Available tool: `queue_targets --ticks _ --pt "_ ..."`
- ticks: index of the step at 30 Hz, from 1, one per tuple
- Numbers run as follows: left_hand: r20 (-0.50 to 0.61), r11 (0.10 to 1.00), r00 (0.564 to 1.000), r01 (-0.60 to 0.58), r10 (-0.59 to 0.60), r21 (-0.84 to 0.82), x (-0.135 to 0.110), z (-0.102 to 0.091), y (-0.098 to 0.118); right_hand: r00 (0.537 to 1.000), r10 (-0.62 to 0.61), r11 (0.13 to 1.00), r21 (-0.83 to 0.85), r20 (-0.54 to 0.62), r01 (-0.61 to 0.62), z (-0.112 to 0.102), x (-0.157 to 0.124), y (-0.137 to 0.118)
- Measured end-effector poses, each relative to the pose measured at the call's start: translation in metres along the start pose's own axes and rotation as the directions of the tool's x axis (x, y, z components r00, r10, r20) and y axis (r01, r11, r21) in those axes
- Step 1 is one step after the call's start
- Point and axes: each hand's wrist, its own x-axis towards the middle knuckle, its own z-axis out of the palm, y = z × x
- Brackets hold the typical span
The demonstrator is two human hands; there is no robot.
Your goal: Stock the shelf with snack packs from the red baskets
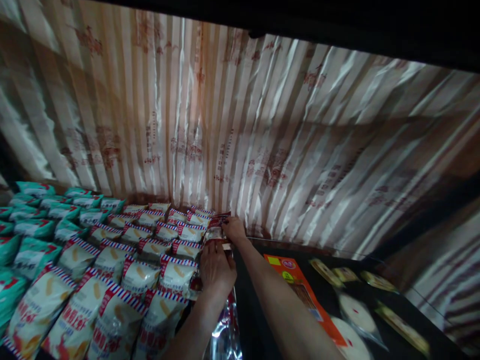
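Observation:
A dark red and clear snack packet (214, 232) stands at the back of the shelf, at the right end of the rows. My right hand (234, 230) is closed at its upper right edge, fingertips pinching it. Just below and nearer to me, my left hand (218, 267) is bent over the packet's lower part; its fingertips are partly hidden. More dark, shiny packets (225, 325) lie under and in front of my left wrist. To the left, white snack bags (176, 275) with red-and-blue striped tops stand close beside my left hand.
Teal bags (35, 255) fill the far left. Right of my arms, a black surface (258, 290) carries an orange packet (300, 285), round white packs (356, 312) and several slim yellowish packs (403, 327). A pleated printed sheet (240, 125) hangs behind; a dark beam (337, 25) crosses overhead.

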Motion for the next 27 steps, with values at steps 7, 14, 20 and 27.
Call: queue_targets --ticks 7,14,20,27 --pt "0.01 1.0 1.0 0.006 -0.006 0.012 0.006 0.002 0.0 1.0 0.014 1.0 0.0 -0.009 -0.014 0.005 0.0 -0.007" --pt "0.019 0.999 1.0 0.017 -0.018 0.028 0.009 0.005 -0.003 0.998 0.021 1.0 -0.011 -0.063 -0.022 0.004 -0.007 -0.007" --pt "0.009 0.998 1.0 0.018 -0.019 0.053 0.013 0.006 0.0 0.993 -0.106 0.994 0.028 -0.054 0.108 0.007 -0.006 -0.003" --pt "0.016 0.998 1.0 0.021 -0.022 0.059 0.012 0.004 0.002 0.983 -0.15 0.981 0.107 -0.107 0.162 0.016 -0.01 0.0"
